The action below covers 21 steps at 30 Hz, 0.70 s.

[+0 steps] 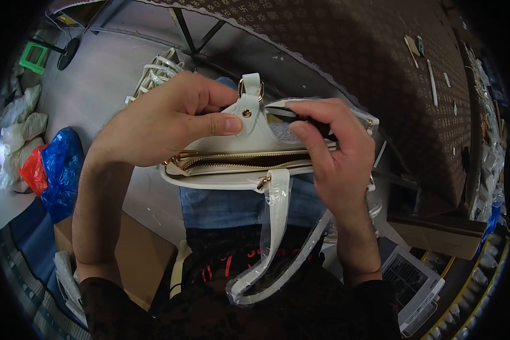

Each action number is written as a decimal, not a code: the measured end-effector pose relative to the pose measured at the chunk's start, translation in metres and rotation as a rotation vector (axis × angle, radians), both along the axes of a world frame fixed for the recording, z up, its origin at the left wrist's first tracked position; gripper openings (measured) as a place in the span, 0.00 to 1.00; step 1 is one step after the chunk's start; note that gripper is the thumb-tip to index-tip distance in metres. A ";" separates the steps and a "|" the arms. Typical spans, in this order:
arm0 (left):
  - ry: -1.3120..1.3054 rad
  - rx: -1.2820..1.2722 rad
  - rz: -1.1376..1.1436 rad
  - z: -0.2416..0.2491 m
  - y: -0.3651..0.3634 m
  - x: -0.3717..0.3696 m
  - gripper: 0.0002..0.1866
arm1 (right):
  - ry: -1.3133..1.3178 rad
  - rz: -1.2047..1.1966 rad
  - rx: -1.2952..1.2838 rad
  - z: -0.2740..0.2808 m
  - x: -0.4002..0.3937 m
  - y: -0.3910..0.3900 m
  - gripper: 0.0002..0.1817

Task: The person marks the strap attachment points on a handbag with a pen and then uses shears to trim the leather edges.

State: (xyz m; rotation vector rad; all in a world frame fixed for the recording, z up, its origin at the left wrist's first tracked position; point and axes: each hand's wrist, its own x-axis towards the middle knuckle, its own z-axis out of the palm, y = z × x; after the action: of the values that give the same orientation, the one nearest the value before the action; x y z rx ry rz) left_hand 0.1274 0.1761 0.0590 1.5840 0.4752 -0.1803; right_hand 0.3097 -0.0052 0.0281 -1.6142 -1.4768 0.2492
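Plastic-wrapped strap (272, 226) hangs toward 6 o'clock from the white handbag (238, 161), held mid-air over the lap. Left hand (158, 122) pinches its tab at 12 o'clock; right hand (334, 153) grips a dark tool (300, 116) against the top edge. Brown patterned desk (379, 68) spreads beyond at 1 o'clock.

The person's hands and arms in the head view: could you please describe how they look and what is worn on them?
Both the left hand and the right hand are bare: no gloves, rings or watch visible. The forearms are uncovered, with dark sleeves pushed up near the elbows. The fingers have short nails.
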 end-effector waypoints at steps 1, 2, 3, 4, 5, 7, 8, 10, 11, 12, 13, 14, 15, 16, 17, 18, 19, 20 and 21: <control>-0.003 0.003 0.006 -0.001 0.000 0.000 0.12 | 0.079 -0.045 0.022 0.002 0.000 0.000 0.13; -0.036 -0.001 0.008 -0.002 0.001 0.001 0.12 | 0.159 -0.090 0.042 0.004 0.001 -0.001 0.14; -0.067 -0.006 0.009 -0.003 0.000 0.001 0.12 | 0.145 -0.100 0.022 0.003 0.003 -0.003 0.15; -0.068 -0.006 0.012 -0.002 0.000 0.001 0.12 | 0.144 -0.097 0.022 0.003 0.002 -0.002 0.15; -0.064 -0.026 0.024 0.000 -0.001 0.002 0.12 | 0.119 -0.089 0.012 0.004 0.000 -0.001 0.16; -0.060 -0.047 0.036 0.001 0.000 0.003 0.11 | 0.096 -0.081 0.001 0.006 -0.001 0.002 0.16; -0.062 -0.051 0.029 0.002 0.001 0.003 0.11 | -0.051 -0.041 0.038 0.006 0.000 0.005 0.16; -0.064 -0.059 0.022 0.003 0.000 0.002 0.11 | -0.197 0.000 0.071 0.005 -0.001 0.008 0.15; -0.055 -0.032 0.010 0.004 0.000 0.002 0.11 | -0.200 -0.014 0.088 0.005 -0.002 0.010 0.15; -0.047 -0.004 0.000 0.005 0.000 0.002 0.11 | -0.203 -0.028 0.106 0.005 -0.003 0.012 0.15; -0.048 -0.004 0.003 0.004 0.000 0.002 0.11 | -0.203 -0.025 0.107 0.004 -0.004 0.013 0.15; -0.079 0.022 -0.019 0.000 0.000 0.002 0.12 | -0.197 -0.010 0.107 0.003 -0.003 0.013 0.15; -0.109 0.048 -0.040 -0.002 0.000 0.001 0.14 | -0.189 0.006 0.107 0.003 -0.003 0.014 0.15; -0.110 0.048 -0.036 -0.003 0.000 0.001 0.14 | -0.190 0.010 0.107 0.003 -0.004 0.015 0.15; -0.116 0.043 -0.015 -0.004 -0.002 0.001 0.14 | -0.193 0.007 0.111 0.003 -0.004 0.015 0.14; -0.122 0.038 0.005 -0.005 -0.003 0.000 0.14 | -0.196 0.004 0.113 0.002 -0.005 0.015 0.14; -0.122 0.036 0.006 -0.005 -0.004 0.000 0.14 | -0.196 0.005 0.111 0.002 -0.005 0.015 0.14; -0.125 0.034 0.005 -0.004 -0.004 0.000 0.14 | -0.188 0.002 0.108 0.002 -0.005 0.015 0.14; -0.129 0.032 0.004 -0.004 -0.004 0.001 0.14 | -0.181 0.000 0.104 0.002 -0.004 0.015 0.14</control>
State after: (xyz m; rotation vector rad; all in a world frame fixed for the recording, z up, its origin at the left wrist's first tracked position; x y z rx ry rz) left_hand 0.1279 0.1725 0.0547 1.6145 0.3826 -0.0671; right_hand 0.3053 0.0097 0.0306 -1.5860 -1.5983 0.0256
